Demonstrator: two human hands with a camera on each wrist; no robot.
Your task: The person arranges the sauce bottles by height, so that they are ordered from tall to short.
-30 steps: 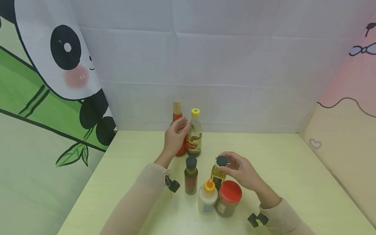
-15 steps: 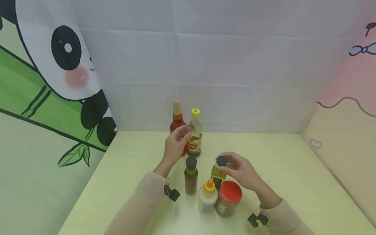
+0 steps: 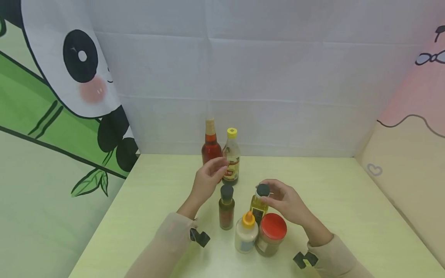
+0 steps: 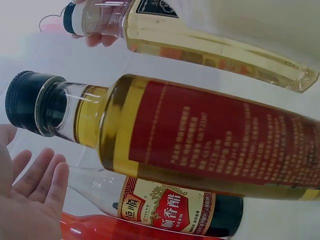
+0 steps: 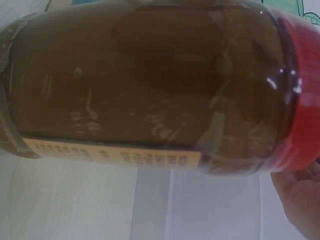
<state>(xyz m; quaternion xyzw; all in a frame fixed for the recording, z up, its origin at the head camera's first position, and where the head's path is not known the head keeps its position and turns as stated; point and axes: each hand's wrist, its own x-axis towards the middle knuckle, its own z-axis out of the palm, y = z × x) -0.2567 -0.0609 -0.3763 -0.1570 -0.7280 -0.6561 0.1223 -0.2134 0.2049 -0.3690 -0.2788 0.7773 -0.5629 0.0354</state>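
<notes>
My left hand point(image 3: 208, 179) hovers before two tall bottles at the back, its fingers loosely extended and holding nothing. One is a bottle of red liquid point(image 3: 210, 151); the other is a yellow-capped vinegar bottle point(image 3: 232, 170). Nearer stands a dark-capped oil bottle with a red label point(image 4: 215, 135), beside my left wrist. My right hand point(image 3: 286, 202) grips a second dark-capped bottle of yellow oil point(image 3: 258, 204) at its neck, and the bottle stands upright. In the left wrist view, the right fingers point(image 4: 102, 40) show behind that neck.
In front of the gripped bottle stand a squeeze bottle point(image 3: 246, 237) with an orange nozzle and a red-lidded jar point(image 3: 272, 231) of brown contents, close together. The pale table point(image 3: 333, 200) ends at a white cloth backdrop point(image 3: 278, 77), with printed cloth walls on both sides.
My left hand has come down and back toward me from the red bottle, uncovering more of that bottle. The right hand keeps its grip on the oil bottle without visible movement.
</notes>
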